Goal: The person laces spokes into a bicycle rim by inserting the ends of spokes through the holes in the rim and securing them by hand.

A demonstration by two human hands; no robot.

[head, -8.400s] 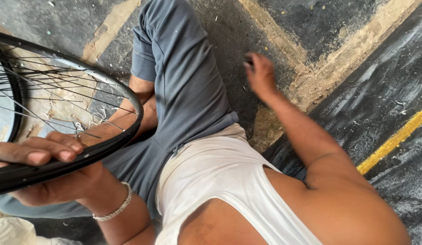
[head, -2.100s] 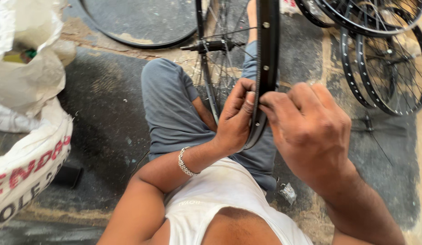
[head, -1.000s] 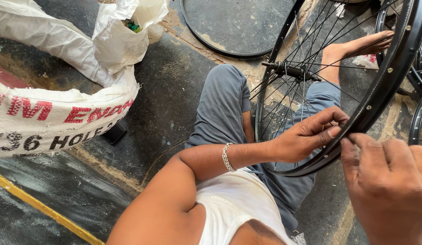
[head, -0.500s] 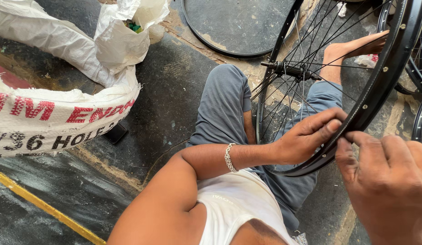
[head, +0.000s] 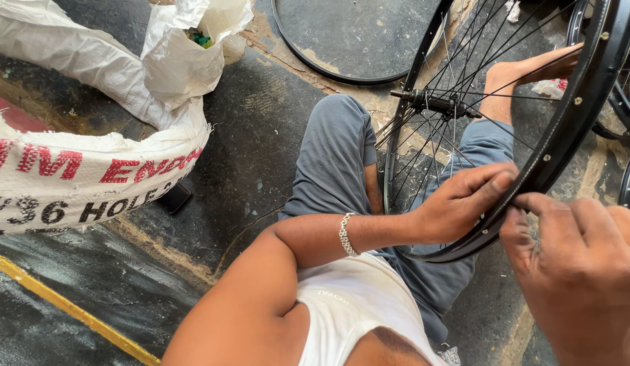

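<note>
black wheel rim [head: 565, 129] cut off by top and right edges, right hand [head: 579, 271] cropped at lower right corner, its fingertips hidden behind the rim, white sack [head: 85, 169] cut off at left

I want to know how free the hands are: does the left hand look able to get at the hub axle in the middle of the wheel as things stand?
Probably yes: the left hand rests on the black rim, with only thin spokes between it and the hub axle.

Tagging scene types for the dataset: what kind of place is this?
Likely a bicycle wheel-building or repair workshop, worked on the floor. Both hands, left hand and right hand, hold a black spoked wheel; a bare rim lies on the stained concrete floor beside a printed white sack.
</note>
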